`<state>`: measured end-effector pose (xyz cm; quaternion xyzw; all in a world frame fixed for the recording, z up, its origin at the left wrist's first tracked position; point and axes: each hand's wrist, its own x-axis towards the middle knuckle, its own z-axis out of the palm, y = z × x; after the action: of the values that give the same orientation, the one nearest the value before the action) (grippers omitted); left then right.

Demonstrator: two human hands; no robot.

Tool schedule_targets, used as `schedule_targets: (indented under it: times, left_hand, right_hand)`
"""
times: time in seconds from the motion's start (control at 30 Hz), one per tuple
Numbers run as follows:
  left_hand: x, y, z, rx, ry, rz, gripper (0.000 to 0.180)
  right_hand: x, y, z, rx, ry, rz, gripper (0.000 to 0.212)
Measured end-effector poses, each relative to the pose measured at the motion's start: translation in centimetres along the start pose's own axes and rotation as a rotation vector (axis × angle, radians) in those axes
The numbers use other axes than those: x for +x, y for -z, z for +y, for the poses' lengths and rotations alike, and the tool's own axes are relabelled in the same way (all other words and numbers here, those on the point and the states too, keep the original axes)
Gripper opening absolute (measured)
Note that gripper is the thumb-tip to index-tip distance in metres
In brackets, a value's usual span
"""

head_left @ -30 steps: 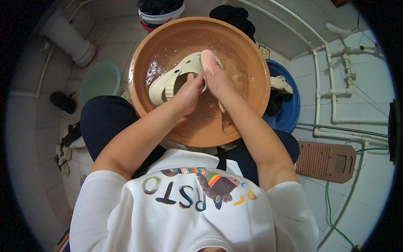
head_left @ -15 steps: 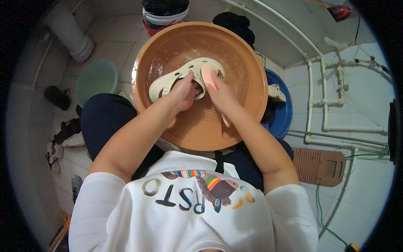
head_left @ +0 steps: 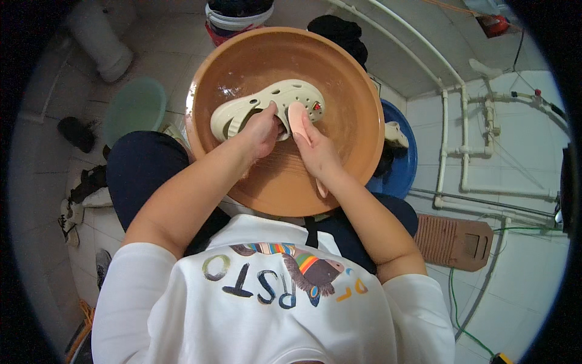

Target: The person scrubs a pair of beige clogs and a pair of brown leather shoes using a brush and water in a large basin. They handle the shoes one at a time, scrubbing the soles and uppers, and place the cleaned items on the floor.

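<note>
A cream clog [head_left: 242,108] with vent holes and a small red charm on its toe is held over a wide orange-brown basin [head_left: 203,79]. My left hand [head_left: 263,133] grips the clog at its opening, thumb on top and the other fingers partly hidden inside. My right hand [head_left: 319,153] is closed round a long-handled pink brush [head_left: 297,116]. Its rounded head lies against the near side of the clog's toe, and the handle's end sticks out below my palm. The bristle side is turned from view.
At the right, a blue basin [head_left: 411,167] holds another pale shoe [head_left: 395,134] and something dark. A brown washboard [head_left: 454,242] lies nearby. Left of my knee stands a pale green basin [head_left: 134,112]. A bucket [head_left: 239,21] is behind the big basin; pipes [head_left: 444,145] line the right wall.
My right hand has drawn the brush a little nearer to me along the clog, uncovering more of the toe and the red charm. My left hand keeps its hold.
</note>
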<state>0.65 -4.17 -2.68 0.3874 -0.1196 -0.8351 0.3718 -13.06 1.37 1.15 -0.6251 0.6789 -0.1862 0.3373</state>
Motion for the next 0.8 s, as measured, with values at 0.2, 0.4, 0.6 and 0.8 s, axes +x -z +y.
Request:
schedule_targets:
  times: [0.2, 0.4, 0.6, 0.8]
  left_hand:
    - [-1.5, -1.1, 0.6, 0.132, -0.022, -0.005, 0.052]
    - [-0.4, 0.0, 0.6, 0.064, 0.012, 0.041, 0.051]
    - [-1.5, -1.4, 1.4, 0.049, -0.006, 0.032, 0.053]
    - [-0.4, -0.4, 0.8, 0.006, -0.047, -0.038, 0.054]
  right_hand:
    - [6.0, 1.3, -2.5, -0.408, -0.101, 0.115, 0.057]
    - [6.0, 4.8, 2.1, -0.118, -0.212, 0.378, 0.060]
    - [7.2, 0.1, 14.4, -0.226, -0.453, 0.121, 0.060]
    - [6.7, -0.6, 11.9, 0.374, -0.034, 0.430, 0.050]
